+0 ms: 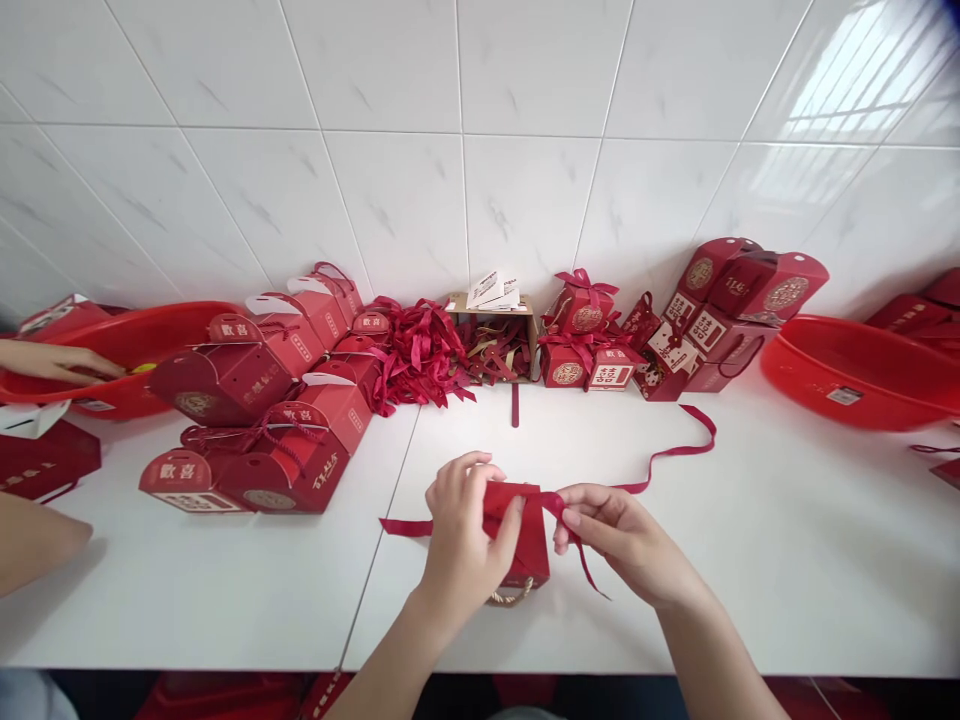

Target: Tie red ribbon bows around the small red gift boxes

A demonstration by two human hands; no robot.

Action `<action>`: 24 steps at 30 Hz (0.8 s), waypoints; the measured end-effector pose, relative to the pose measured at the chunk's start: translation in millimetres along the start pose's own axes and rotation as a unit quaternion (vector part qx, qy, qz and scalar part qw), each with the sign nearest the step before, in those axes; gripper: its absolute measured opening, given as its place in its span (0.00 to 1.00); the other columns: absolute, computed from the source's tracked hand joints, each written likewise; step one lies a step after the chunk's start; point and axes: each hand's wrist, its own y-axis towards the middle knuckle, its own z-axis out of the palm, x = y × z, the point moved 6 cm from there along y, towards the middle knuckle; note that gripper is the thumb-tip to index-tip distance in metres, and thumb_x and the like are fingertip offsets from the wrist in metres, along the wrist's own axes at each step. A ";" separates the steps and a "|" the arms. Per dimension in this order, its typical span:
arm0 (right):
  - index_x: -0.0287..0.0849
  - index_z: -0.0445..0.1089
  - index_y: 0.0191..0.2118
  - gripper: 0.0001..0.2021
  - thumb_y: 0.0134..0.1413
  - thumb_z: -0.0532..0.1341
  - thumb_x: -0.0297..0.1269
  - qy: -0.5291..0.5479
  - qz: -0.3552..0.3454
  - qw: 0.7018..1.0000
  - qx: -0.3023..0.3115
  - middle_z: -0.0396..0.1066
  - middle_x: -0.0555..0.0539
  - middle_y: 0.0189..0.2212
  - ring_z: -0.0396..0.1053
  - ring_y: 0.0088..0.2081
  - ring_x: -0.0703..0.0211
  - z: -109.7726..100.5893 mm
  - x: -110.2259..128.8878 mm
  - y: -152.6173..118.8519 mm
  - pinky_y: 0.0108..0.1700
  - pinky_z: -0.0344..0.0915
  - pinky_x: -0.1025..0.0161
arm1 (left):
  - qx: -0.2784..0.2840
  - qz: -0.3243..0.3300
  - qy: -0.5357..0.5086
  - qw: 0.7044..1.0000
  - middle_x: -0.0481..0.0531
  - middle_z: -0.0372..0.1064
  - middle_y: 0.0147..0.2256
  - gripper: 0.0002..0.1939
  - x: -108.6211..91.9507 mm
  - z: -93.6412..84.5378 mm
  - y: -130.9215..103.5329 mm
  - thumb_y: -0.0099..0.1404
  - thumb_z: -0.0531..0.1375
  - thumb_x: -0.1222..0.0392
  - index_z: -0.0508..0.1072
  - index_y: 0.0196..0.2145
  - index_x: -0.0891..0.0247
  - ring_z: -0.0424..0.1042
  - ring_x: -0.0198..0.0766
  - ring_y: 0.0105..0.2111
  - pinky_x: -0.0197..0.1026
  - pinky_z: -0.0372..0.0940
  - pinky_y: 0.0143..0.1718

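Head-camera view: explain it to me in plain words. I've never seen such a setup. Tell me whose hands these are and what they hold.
There is no machine here, only a person's two bare hands. The single picture comes from a camera on that person's head, looking forward and down. The left hand rests on a small red box; the right hand pinches a red ribbon. Farther back on the white table lie a heap of ribbons, a cardboard box and stacks of red boxes. A red basin stands toward each side. The other hand, at the left basin, is someone else's.
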 end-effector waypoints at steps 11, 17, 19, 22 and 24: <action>0.42 0.76 0.34 0.10 0.58 0.57 0.37 -0.269 -0.088 0.954 -0.103 0.71 0.51 0.22 0.66 0.26 0.61 23.5 -14.6 21.0 0.30 0.65 0.63 | 0.004 -0.029 -0.039 0.999 0.57 0.64 0.46 0.08 12.4 -8.1 -2.7 0.62 0.56 0.61 0.64 0.40 0.58 0.62 0.51 0.52 0.55 0.54 0.52; 0.43 0.75 0.34 0.09 0.58 0.57 0.37 -0.233 -0.165 0.947 -0.146 0.75 0.42 0.40 0.72 0.36 0.56 26.5 -18.8 21.9 0.34 0.69 0.61 | 0.100 -0.156 -0.197 0.963 0.51 0.65 0.41 0.06 52.3 -5.9 -6.9 0.63 0.55 0.60 0.63 0.39 0.58 0.66 0.43 0.45 0.47 0.59 0.50; 0.43 0.74 0.37 0.10 0.60 0.56 0.37 -0.206 -0.154 0.959 -0.121 0.76 0.43 0.40 0.73 0.40 0.55 26.9 -22.4 22.2 0.40 0.70 0.59 | 0.146 -0.194 -0.208 0.948 0.48 0.64 0.35 0.07 65.7 1.6 -11.1 0.63 0.57 0.54 0.63 0.34 0.59 0.67 0.41 0.39 0.43 0.62 0.43; 0.42 0.72 0.36 0.11 0.61 0.55 0.39 -0.179 -0.125 0.970 -0.103 0.76 0.44 0.35 0.73 0.39 0.56 26.8 -23.5 23.6 0.41 0.70 0.59 | 0.220 -0.217 -0.258 0.915 0.44 0.59 0.26 0.15 76.4 14.0 -18.0 0.64 0.56 0.49 0.60 0.27 0.60 0.62 0.36 0.28 0.38 0.59 0.30; 0.41 0.71 0.34 0.11 0.60 0.56 0.40 -0.169 -0.105 0.974 -0.114 0.76 0.44 0.33 0.72 0.36 0.56 25.8 -22.4 24.8 0.38 0.69 0.61 | 0.238 -0.218 -0.283 0.903 0.44 0.58 0.24 0.17 80.5 14.7 -19.5 0.64 0.56 0.48 0.61 0.25 0.62 0.61 0.34 0.26 0.37 0.58 0.28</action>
